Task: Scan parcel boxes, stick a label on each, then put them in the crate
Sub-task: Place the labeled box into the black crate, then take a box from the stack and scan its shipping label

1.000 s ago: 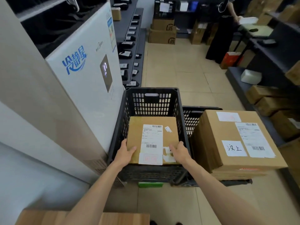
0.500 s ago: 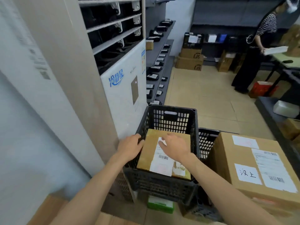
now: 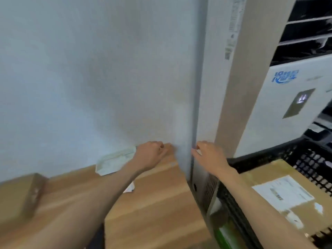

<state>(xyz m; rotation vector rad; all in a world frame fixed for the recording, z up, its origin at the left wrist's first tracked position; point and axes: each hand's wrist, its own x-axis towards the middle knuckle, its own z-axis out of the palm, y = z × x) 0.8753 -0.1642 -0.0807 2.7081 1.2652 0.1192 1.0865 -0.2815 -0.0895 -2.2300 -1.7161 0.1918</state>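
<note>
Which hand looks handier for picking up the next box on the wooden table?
Probably the left hand: it hangs over the wooden table, and the next box lies at its left end. The right hand is off the table's edge, beside the crate.

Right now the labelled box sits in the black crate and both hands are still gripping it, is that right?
Not quite. The head view shows the box in the crate, but neither hand is on it. The left hand and right hand are over by the wall, above the wooden table, holding nothing that can be seen.
</note>
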